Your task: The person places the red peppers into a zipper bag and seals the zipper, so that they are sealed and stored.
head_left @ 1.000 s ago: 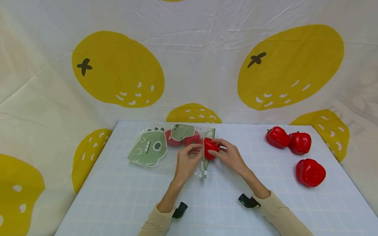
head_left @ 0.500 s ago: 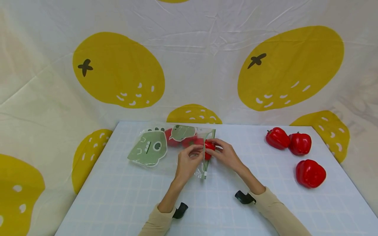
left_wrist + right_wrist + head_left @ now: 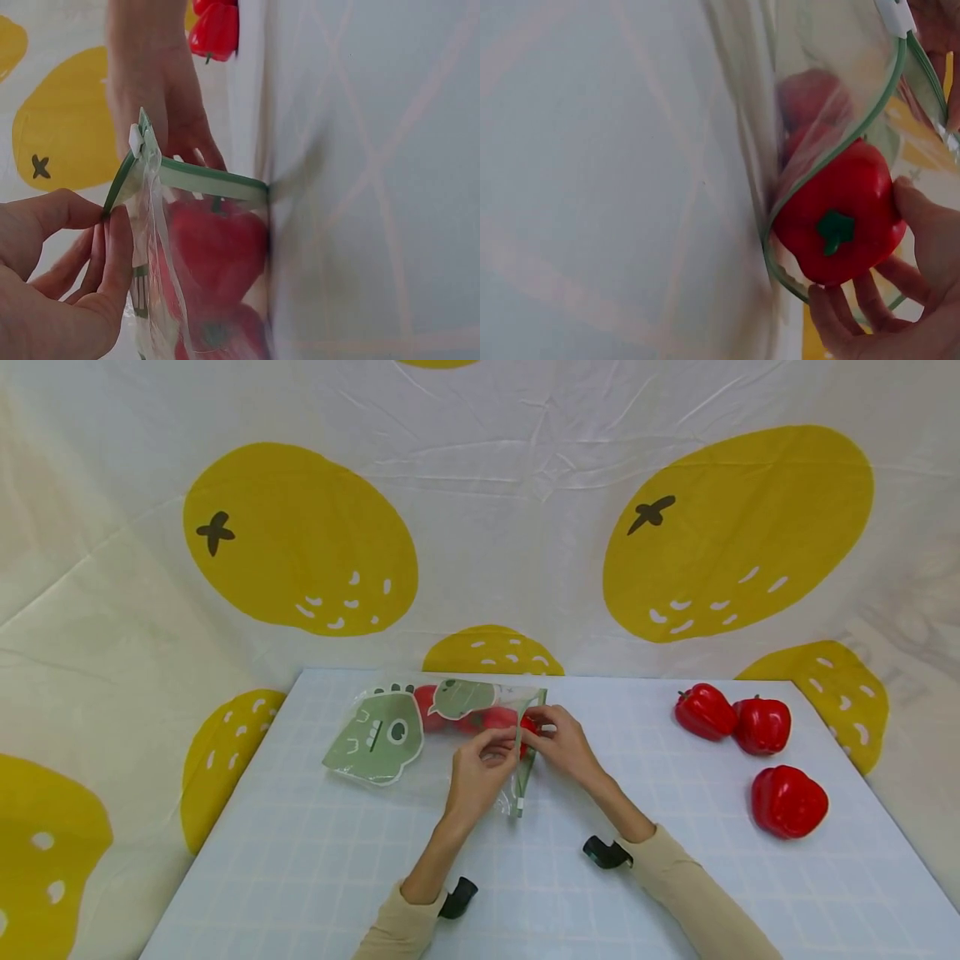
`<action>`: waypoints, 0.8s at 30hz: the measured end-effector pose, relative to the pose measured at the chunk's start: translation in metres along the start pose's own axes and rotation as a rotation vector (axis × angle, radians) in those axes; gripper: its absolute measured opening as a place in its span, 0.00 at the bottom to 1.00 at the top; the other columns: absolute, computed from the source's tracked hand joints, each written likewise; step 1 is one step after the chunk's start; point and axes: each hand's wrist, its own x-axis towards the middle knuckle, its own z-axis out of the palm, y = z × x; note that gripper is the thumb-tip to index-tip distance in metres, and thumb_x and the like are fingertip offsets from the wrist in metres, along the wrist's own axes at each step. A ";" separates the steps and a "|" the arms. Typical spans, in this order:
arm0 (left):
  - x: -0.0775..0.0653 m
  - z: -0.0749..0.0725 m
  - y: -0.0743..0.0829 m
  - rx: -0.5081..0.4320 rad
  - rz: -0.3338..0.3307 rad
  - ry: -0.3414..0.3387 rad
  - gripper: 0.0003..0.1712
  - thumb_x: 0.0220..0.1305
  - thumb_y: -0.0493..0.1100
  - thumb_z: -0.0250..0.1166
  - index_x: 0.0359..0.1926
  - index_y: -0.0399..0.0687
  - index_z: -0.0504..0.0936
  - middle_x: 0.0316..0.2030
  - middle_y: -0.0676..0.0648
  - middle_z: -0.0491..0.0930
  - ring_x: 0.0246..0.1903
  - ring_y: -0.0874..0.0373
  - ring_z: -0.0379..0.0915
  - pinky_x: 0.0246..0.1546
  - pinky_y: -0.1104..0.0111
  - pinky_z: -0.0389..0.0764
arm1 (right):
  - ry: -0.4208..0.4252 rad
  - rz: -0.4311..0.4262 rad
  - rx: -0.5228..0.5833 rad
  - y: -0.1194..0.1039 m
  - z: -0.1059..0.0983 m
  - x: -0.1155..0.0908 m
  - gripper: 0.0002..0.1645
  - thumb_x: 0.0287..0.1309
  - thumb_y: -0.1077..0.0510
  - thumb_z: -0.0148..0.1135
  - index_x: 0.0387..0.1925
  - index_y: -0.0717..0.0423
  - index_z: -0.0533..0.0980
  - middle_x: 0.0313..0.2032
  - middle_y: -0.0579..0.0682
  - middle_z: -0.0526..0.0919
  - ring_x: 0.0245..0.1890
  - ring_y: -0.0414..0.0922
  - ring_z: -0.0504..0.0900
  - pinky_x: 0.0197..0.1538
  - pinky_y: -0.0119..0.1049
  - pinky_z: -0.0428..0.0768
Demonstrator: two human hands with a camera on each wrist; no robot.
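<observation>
A clear zip bag [image 3: 375, 739] with green dinosaur prints lies on its side, its green-edged mouth facing right. My left hand [image 3: 478, 774] pinches the near lip of that mouth between thumb and fingers, as the left wrist view shows. My right hand [image 3: 567, 746] holds a red bell pepper [image 3: 847, 214] by its sides, thumb on one side and fingertips on the other. The pepper sits in the mouth, green stem toward the right wrist camera. Deeper in the bag are other red peppers [image 3: 814, 97], seen blurred through the plastic. A white slider [image 3: 895, 16] sits on the zip.
On the table's right side lie three loose red bell peppers: one at the back [image 3: 706, 711], another touching it [image 3: 762, 725], and a third nearer the front [image 3: 789, 802]. A fruit-printed cloth [image 3: 517, 552] hangs behind the pale checked table [image 3: 315, 877].
My right hand has moved left, pushing the bell pepper from outside the bag's mouth into it. The left hand keeps its pinch on the lip, nearly still.
</observation>
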 end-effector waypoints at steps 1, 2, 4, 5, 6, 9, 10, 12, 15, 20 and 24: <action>0.000 0.000 0.000 0.004 0.000 -0.001 0.14 0.62 0.29 0.69 0.49 0.39 0.87 0.40 0.42 0.87 0.39 0.51 0.83 0.45 0.65 0.87 | 0.012 -0.002 -0.007 0.000 0.001 0.001 0.22 0.61 0.63 0.72 0.54 0.68 0.79 0.49 0.64 0.79 0.48 0.57 0.82 0.54 0.51 0.85; -0.001 0.000 0.001 0.007 0.001 -0.001 0.15 0.61 0.28 0.69 0.49 0.38 0.87 0.40 0.42 0.87 0.39 0.51 0.83 0.45 0.64 0.87 | 0.021 -0.005 -0.017 0.000 0.002 0.002 0.21 0.61 0.63 0.72 0.54 0.68 0.79 0.48 0.64 0.80 0.48 0.58 0.82 0.54 0.51 0.85; -0.001 0.001 0.001 0.012 0.001 -0.002 0.16 0.60 0.27 0.69 0.49 0.37 0.87 0.41 0.41 0.86 0.39 0.50 0.83 0.46 0.62 0.87 | 0.035 -0.006 -0.033 0.000 0.003 0.004 0.20 0.62 0.63 0.71 0.53 0.68 0.80 0.47 0.64 0.80 0.47 0.58 0.82 0.53 0.52 0.85; -0.001 0.001 0.001 0.013 0.001 -0.002 0.16 0.60 0.27 0.69 0.49 0.37 0.86 0.41 0.41 0.86 0.39 0.49 0.83 0.46 0.60 0.87 | 0.039 0.000 -0.038 0.000 0.003 0.005 0.20 0.62 0.62 0.70 0.53 0.68 0.80 0.47 0.64 0.80 0.47 0.58 0.82 0.53 0.52 0.85; -0.002 0.001 0.001 0.015 0.001 0.000 0.16 0.60 0.26 0.69 0.49 0.37 0.86 0.41 0.41 0.86 0.39 0.49 0.83 0.46 0.59 0.87 | 0.039 0.002 -0.041 0.000 0.004 0.005 0.20 0.62 0.62 0.70 0.53 0.68 0.80 0.47 0.64 0.81 0.47 0.58 0.82 0.53 0.52 0.85; -0.002 0.002 0.000 0.015 0.007 0.007 0.14 0.59 0.26 0.69 0.47 0.36 0.86 0.41 0.40 0.86 0.40 0.47 0.83 0.46 0.56 0.87 | 0.024 0.026 -0.032 0.000 0.004 0.006 0.20 0.64 0.61 0.68 0.54 0.68 0.80 0.47 0.64 0.82 0.49 0.59 0.82 0.55 0.53 0.83; -0.003 0.002 0.000 0.016 0.010 0.011 0.14 0.59 0.26 0.69 0.47 0.36 0.87 0.41 0.40 0.86 0.39 0.47 0.83 0.46 0.56 0.87 | 0.015 0.040 -0.022 0.000 0.003 0.006 0.20 0.65 0.61 0.68 0.54 0.68 0.80 0.47 0.63 0.83 0.49 0.58 0.82 0.56 0.52 0.83; -0.003 0.002 0.000 0.023 0.013 0.017 0.13 0.59 0.26 0.69 0.45 0.36 0.87 0.40 0.40 0.86 0.39 0.47 0.84 0.46 0.57 0.87 | -0.010 0.066 0.005 0.001 0.002 0.007 0.20 0.66 0.60 0.67 0.55 0.68 0.79 0.47 0.62 0.84 0.50 0.57 0.82 0.56 0.50 0.82; -0.004 0.003 0.001 0.040 0.017 0.023 0.12 0.58 0.25 0.69 0.44 0.35 0.87 0.39 0.40 0.87 0.38 0.48 0.84 0.44 0.60 0.88 | -0.052 0.099 0.039 0.002 -0.001 0.007 0.20 0.67 0.57 0.66 0.55 0.65 0.80 0.47 0.59 0.86 0.51 0.55 0.83 0.55 0.46 0.81; -0.003 0.003 0.001 0.055 0.018 0.023 0.10 0.60 0.27 0.69 0.44 0.35 0.87 0.39 0.41 0.87 0.38 0.50 0.84 0.44 0.62 0.87 | -0.109 0.086 0.070 0.003 -0.002 0.010 0.18 0.67 0.57 0.65 0.54 0.63 0.81 0.49 0.58 0.86 0.53 0.55 0.82 0.57 0.46 0.80; -0.003 0.003 0.002 0.078 0.019 0.026 0.10 0.61 0.28 0.69 0.44 0.36 0.88 0.40 0.42 0.88 0.38 0.51 0.83 0.44 0.64 0.87 | -0.132 0.065 0.085 0.005 -0.001 0.012 0.19 0.67 0.59 0.64 0.56 0.65 0.80 0.51 0.60 0.85 0.54 0.56 0.81 0.59 0.48 0.80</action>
